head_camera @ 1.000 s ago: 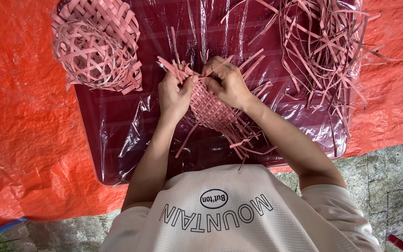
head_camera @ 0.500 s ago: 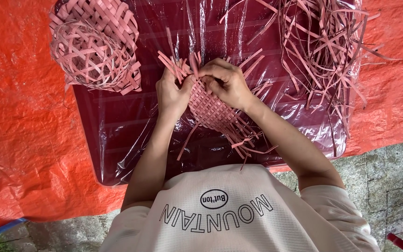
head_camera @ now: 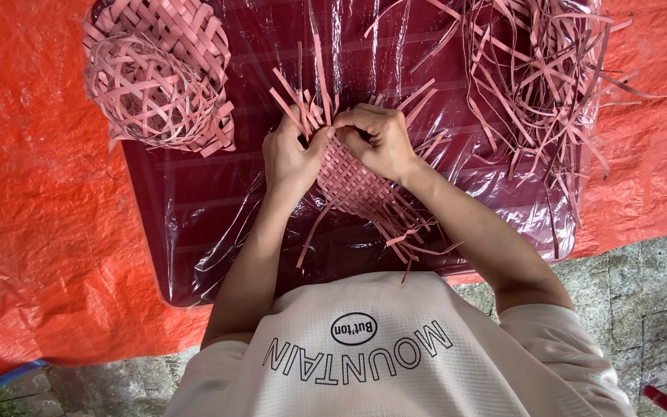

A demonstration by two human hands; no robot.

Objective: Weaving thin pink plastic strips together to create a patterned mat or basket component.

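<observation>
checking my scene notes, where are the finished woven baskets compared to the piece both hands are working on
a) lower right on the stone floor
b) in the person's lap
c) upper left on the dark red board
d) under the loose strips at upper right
c: the woven baskets sit at the upper left corner of the dark red board, apart from the flat woven piece that the left hand and right hand hold at the centre.

Bright even daylight, sharp; glare on plastic sheet [head_camera: 457, 54]
</observation>
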